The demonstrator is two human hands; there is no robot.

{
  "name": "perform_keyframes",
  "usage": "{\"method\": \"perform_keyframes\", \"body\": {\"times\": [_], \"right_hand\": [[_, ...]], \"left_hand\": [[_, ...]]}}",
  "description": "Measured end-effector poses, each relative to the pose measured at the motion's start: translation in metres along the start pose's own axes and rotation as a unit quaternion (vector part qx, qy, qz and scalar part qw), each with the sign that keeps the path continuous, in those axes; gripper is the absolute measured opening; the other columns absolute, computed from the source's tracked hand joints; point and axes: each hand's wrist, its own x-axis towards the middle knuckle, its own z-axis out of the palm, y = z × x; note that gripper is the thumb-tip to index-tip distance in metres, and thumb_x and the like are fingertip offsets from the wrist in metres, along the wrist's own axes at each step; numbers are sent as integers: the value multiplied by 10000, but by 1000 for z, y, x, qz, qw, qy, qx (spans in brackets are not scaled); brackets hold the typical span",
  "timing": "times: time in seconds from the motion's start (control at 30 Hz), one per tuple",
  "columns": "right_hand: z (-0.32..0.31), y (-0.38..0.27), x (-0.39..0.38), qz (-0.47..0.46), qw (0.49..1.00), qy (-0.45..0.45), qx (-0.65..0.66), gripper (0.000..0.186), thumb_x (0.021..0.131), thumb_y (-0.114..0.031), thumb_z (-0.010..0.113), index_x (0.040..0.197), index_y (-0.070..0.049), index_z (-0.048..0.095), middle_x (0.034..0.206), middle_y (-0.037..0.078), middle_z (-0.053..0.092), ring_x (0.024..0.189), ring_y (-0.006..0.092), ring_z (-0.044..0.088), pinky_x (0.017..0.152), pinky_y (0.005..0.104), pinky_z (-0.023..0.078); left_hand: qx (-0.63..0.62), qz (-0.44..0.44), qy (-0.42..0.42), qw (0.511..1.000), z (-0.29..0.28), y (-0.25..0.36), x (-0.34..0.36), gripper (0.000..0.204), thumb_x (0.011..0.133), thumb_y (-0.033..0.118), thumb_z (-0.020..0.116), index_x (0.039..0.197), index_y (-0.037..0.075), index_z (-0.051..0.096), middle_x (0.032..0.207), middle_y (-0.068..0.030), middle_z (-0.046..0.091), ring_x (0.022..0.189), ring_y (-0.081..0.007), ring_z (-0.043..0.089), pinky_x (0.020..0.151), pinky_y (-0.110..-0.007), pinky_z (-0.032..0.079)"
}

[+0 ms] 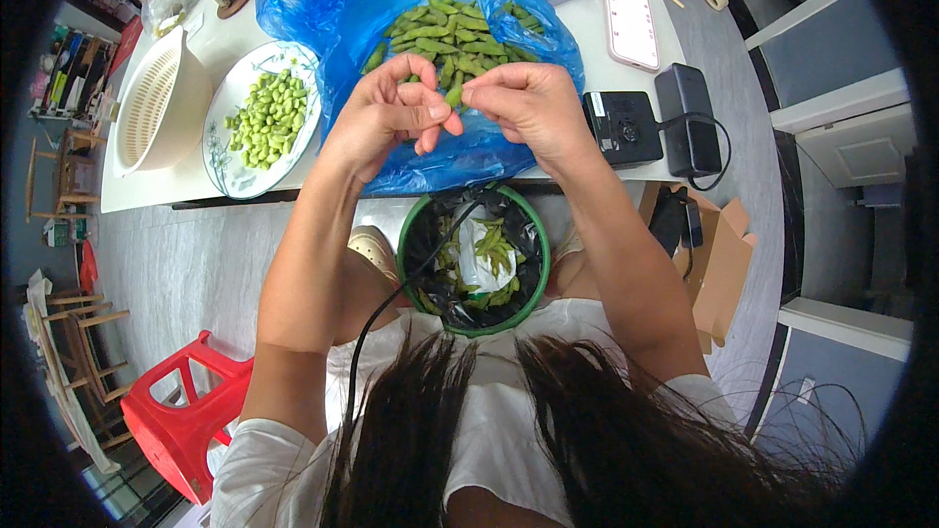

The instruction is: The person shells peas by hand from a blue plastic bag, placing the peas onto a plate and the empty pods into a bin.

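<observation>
A green edamame pod (454,96) is between my two hands, over a blue plastic bag (421,164). The thumb and fingertips of my right hand (536,106) pinch its right side. My left hand (383,115) has its fingers curled, with thumb and fingertips closed at the pod's lower left end. More edamame pods (460,34) lie heaped in the open bag just beyond my hands. To the left, a white plate (217,132) with a leafy pattern on its rim holds a pile of shelled green beans (269,119).
A cream colander (186,88) stands left of the plate. On the table's right lie a phone (631,24), a black box-shaped device (622,127) and a black case with a cable (688,117). Below, a green-rimmed bin (403,254) contains empty pods. A red stool (181,401) and cardboard box (724,274) flank me.
</observation>
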Motion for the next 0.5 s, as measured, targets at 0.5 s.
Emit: {"method": "perform_keyframes", "body": {"times": [0.5], "right_hand": [[7,11,2,-23,994,91,61,88,691,-76,645,707,7,619,615,15,561,514,45,465,440,190,350]], "left_hand": [[195,174,94,961,15,-11,2,165,769,27,615,915,9,540,779,-100,601,619,-110,563,531,-217,457]]}}
